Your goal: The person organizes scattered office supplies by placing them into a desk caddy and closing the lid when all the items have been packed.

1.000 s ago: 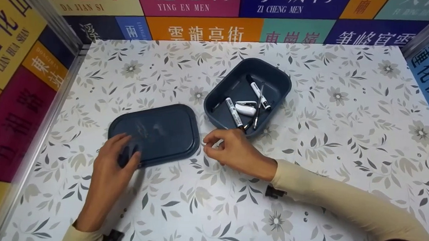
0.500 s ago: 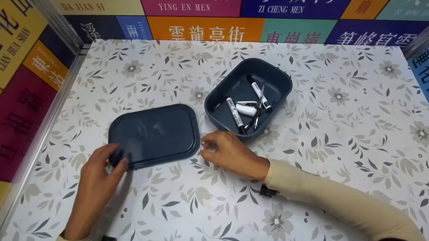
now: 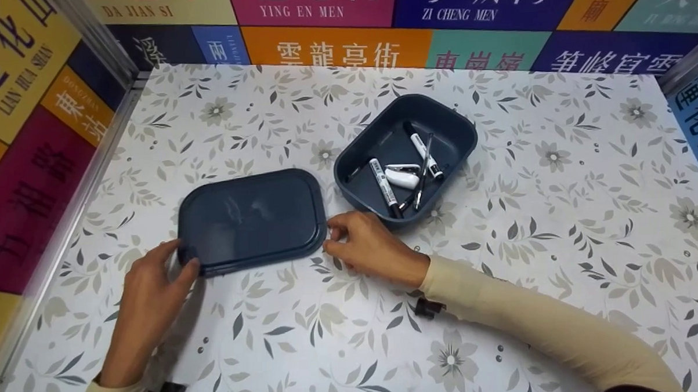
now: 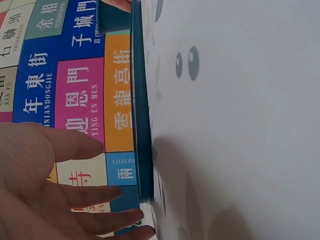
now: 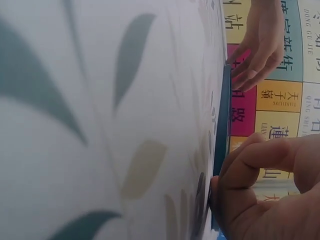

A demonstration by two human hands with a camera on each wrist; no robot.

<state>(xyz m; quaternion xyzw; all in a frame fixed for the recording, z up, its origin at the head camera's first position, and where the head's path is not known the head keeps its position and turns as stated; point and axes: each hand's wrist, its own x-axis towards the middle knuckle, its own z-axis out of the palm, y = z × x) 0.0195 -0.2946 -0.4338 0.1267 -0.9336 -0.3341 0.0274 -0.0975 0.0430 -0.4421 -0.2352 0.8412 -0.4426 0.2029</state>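
Note:
A dark blue plastic lid (image 3: 257, 216) lies flat on the table. At its left front corner is my left hand (image 3: 152, 295), thumb and fingers spread and straight; the left wrist view shows the fingers reaching toward the edge of the lid (image 4: 142, 125). My right hand (image 3: 371, 244) has its thumb and forefinger curled at the lid's right rim, pinching there. In the right wrist view, the curled right hand (image 5: 265, 185) covers part of the lid's edge (image 5: 222, 120).
Behind the right hand stands an open dark blue box (image 3: 347, 149). It holds a marker (image 3: 383, 186), another marker (image 3: 426, 152), a thin pen (image 3: 422, 176) and a small white object (image 3: 402, 178). Lettered panels (image 3: 332, 48) border the flower-patterned table (image 3: 535, 212).
My left hand has drawn back toward the lower left, from over the lid to its corner. The right hand has shifted slightly left to the lid's rim. The lid and box stay put.

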